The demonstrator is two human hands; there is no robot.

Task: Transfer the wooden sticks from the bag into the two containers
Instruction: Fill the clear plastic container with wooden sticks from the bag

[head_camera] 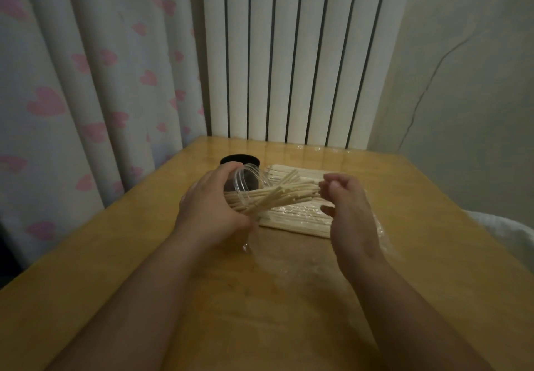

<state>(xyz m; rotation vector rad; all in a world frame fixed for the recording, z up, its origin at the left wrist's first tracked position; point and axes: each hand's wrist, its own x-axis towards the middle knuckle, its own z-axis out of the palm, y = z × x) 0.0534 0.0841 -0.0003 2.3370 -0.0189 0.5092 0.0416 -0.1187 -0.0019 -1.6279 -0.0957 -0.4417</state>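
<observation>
- The fingers [219, 174] of the left hand [211, 211] are curled round the clear container [249, 174] and hold it tilted off the counter [138, 261], with its mouth facing right.
- The fingers [332, 181] of the right hand [346, 206] are loosely bent, just at the free ends of the loaded sticks. I cannot tell whether they pinch a stick or only touch the ends.
- The loaded sticks [277, 197] lie with their long axis running left to right. Their near ends are inside the clear container and their far ends fan out toward the right hand, so that hand is nearer the ends.
- My judgement is that the next push must run along that axis, leftward into the mouth.
- The sticks are pale, thin and straight, with blunt cut ends.
- The bag [297, 222] is clear plastic and lies flat under both hands, toward the far edge of the counter. It holds many more sticks, laid parallel.
- The black container [239, 159] stands upright behind the clear one, nearer the far left corner.
</observation>
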